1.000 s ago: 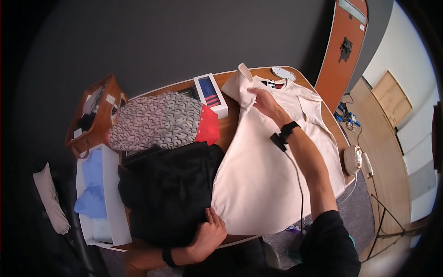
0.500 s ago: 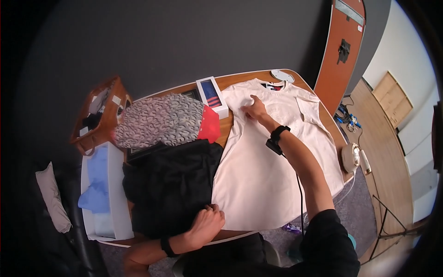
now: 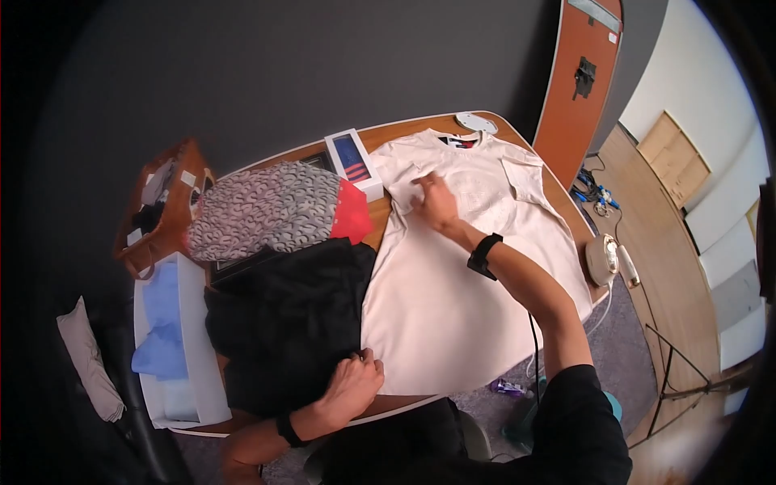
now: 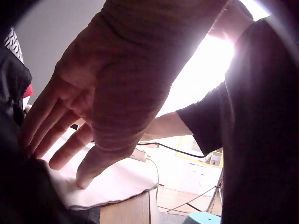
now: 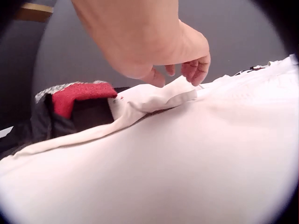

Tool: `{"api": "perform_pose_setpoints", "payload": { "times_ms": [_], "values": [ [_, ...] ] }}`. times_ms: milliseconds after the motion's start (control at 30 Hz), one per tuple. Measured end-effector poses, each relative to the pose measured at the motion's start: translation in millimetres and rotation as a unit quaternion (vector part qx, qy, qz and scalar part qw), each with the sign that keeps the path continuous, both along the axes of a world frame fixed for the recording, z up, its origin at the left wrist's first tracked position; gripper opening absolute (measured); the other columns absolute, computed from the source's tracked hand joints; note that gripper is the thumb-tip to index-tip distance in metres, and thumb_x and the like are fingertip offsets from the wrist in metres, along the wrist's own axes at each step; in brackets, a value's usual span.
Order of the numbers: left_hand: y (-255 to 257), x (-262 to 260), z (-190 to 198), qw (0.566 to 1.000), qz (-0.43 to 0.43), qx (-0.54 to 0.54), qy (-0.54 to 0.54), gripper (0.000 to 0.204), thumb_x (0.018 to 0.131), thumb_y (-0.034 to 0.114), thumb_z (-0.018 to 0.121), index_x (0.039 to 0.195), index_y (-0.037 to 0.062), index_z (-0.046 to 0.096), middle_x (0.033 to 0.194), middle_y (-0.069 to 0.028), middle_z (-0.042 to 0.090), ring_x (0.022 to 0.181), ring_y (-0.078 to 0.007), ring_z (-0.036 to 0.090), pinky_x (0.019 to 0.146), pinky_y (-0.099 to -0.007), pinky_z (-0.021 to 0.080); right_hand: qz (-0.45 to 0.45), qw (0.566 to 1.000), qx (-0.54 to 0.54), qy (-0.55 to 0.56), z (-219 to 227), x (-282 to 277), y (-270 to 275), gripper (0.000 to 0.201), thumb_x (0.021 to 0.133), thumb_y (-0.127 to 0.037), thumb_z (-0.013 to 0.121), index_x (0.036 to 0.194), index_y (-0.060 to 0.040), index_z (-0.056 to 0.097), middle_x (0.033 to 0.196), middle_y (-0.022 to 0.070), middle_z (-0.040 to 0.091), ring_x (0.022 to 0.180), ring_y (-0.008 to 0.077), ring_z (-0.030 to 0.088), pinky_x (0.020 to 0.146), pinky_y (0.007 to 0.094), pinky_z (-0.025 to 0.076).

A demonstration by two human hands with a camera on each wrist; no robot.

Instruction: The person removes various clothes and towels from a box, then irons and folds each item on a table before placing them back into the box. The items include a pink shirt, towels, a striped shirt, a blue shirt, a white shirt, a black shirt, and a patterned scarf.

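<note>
A cream T-shirt (image 3: 453, 323) lies spread on the table, its collar at the far side. My left hand (image 3: 352, 388) rests at the shirt's near left corner, beside the folded black cloth (image 3: 283, 331); in the left wrist view that hand (image 4: 112, 84) has loosely extended fingers against the pale fabric (image 4: 121, 182). Over the upper left of the shirt is my right hand (image 3: 437, 204), fingers slightly bent and holding nothing. The right wrist view has this hand (image 5: 159, 42) just above a raised fold of the shirt (image 5: 140, 168); whether the fingertips touch it, I cannot tell.
Left of the shirt lie a patterned grey cloth (image 3: 267, 210) with a red part (image 3: 352, 214), a boxed blue item (image 3: 349, 153), a brown basket (image 3: 174, 206) and a white box (image 3: 202, 347) with blue cloth. A cream appliance (image 3: 601, 259) stands at the right edge.
The shirt's far left sleeve area, lifted in my right hand before, now lies down on the table. My right hand has let go and moved slightly nearer. The left hand stays at the hem corner.
</note>
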State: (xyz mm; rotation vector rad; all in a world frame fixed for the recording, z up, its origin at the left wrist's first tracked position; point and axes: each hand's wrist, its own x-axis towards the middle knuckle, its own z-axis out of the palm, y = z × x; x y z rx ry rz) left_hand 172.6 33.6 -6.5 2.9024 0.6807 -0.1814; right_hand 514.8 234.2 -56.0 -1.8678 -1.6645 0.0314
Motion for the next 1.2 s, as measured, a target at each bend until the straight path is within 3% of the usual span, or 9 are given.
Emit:
{"api": "perform_pose_setpoints", "payload": {
  "times_ms": [133, 300, 433, 533, 667, 833, 933, 1067, 1200],
  "values": [
    [-1.4, -0.7, -0.3, 1.000, -0.004, 0.021, -0.004, 0.018, 0.078, 0.003, 0.067, 0.094, -0.0055, 0.068, 0.098, -0.0234, 0.064, 0.084, -0.0361, 0.069, 0.071, -0.0453, 0.057, 0.188, 0.952, 0.026, -0.238, -31.4, -32.7, -47.7, 0.052, 0.097, -0.031, 0.060, 0.144, -0.0088, 0.056, 0.148, 0.0167, 0.053, 0.136, 0.0360, 0.050, 0.112, 0.0454, 0.044],
    [-3.9, -4.9, -3.6, 0.999, -0.003, 0.030, -0.034, 0.013, 0.080, 0.005, 0.068, 0.091, -0.0021, 0.067, 0.094, -0.0201, 0.062, 0.085, -0.0346, 0.068, 0.071, -0.0459, 0.056, 0.218, 0.953, -0.183, -0.099, 11.1, -20.0, -111.6, 0.055, 0.097, -0.035, 0.063, 0.145, -0.0081, 0.055, 0.147, 0.0170, 0.054, 0.135, 0.0355, 0.052, 0.111, 0.0445, 0.045],
    [-9.3, -11.0, -10.2, 0.998, 0.013, 0.039, -0.037, 0.014, 0.084, 0.006, 0.064, 0.095, -0.0019, 0.065, 0.100, -0.0195, 0.061, 0.095, -0.0361, 0.065, 0.074, -0.0460, 0.056, 0.236, 0.961, -0.147, -0.006, 42.9, 4.2, -223.7, 0.041, 0.097, -0.029, 0.065, 0.131, -0.0047, 0.065, 0.131, 0.0176, 0.063, 0.113, 0.0353, 0.065, 0.096, 0.0435, 0.054],
    [-17.0, -18.3, -3.6, 0.996, -0.017, 0.072, -0.049, 0.035, 0.086, 0.005, 0.062, 0.119, -0.0069, 0.061, 0.138, -0.0248, 0.052, 0.127, -0.0374, 0.054, 0.108, -0.0486, 0.046, 0.036, 0.984, -0.088, 0.148, 55.2, 18.5, -317.6, 0.030, 0.097, -0.020, 0.067, 0.122, -0.0038, 0.070, 0.117, 0.0133, 0.069, 0.096, 0.0257, 0.070, 0.081, 0.0367, 0.057],
    [-23.4, -15.0, 14.9, 0.995, -0.081, 0.028, -0.052, 0.048, 0.083, 0.003, 0.065, 0.129, -0.0089, 0.058, 0.142, -0.0264, 0.050, 0.135, -0.0388, 0.047, 0.116, -0.0525, 0.037, -0.269, 0.912, 0.073, 0.300, -19.3, 75.5, -412.2, 0.024, 0.101, -0.016, 0.065, 0.119, -0.0011, 0.069, 0.106, 0.0096, 0.073, 0.090, 0.0179, 0.069, 0.077, 0.0315, 0.056],
    [-32.3, 1.6, 15.8, 0.988, -0.123, 0.084, -0.036, 0.052, 0.078, 0.003, 0.069, 0.128, -0.0061, 0.058, 0.132, -0.0251, 0.054, 0.127, -0.0360, 0.052, 0.110, -0.0479, 0.040, -0.305, 0.862, 0.125, 0.386, -70.0, 111.0, -454.0, 0.055, 0.104, -0.027, 0.061, 0.148, 0.0020, 0.048, 0.142, 0.0204, 0.058, 0.127, 0.0301, 0.060, 0.103, 0.0379, 0.052],
    [-31.4, 11.5, -0.6, 0.980, -0.135, 0.138, -0.051, 0.045, 0.078, 0.002, 0.067, 0.122, -0.0043, 0.061, 0.124, -0.0213, 0.058, 0.118, -0.0331, 0.056, 0.104, -0.0453, 0.043, -0.306, 0.814, 0.132, 0.476, -98.5, 124.4, -445.5, 0.054, 0.107, -0.029, 0.057, 0.154, -0.0057, 0.044, 0.147, 0.0158, 0.054, 0.134, 0.0283, 0.054, 0.109, 0.0424, 0.047],
    [-24.0, 15.2, -13.6, 0.991, -0.093, 0.076, -0.063, 0.032, 0.079, -0.004, 0.064, 0.111, -0.0033, 0.066, 0.116, -0.0176, 0.065, 0.113, -0.0343, 0.062, 0.101, -0.0469, 0.047, -0.217, 0.714, 0.147, 0.649, -84.6, 122.6, -438.5, 0.050, 0.104, -0.031, 0.064, 0.137, 0.0060, 0.058, 0.127, 0.0114, 0.068, 0.113, 0.0196, 0.066, 0.100, 0.0339, 0.050],
    [-21.7, 16.7, 18.5, 0.961, -0.070, 0.093, -0.251, 0.022, 0.082, -0.006, 0.061, 0.103, -0.0016, 0.066, 0.108, -0.0156, 0.069, 0.104, -0.0346, 0.067, 0.097, -0.0484, 0.050, -0.287, 0.745, 0.158, 0.581, -68.1, 112.5, -463.0, 0.040, 0.098, -0.023, 0.071, 0.124, 0.0074, 0.066, 0.109, 0.0075, 0.073, 0.091, 0.0143, 0.068, 0.082, 0.0263, 0.053]
  ]
}}
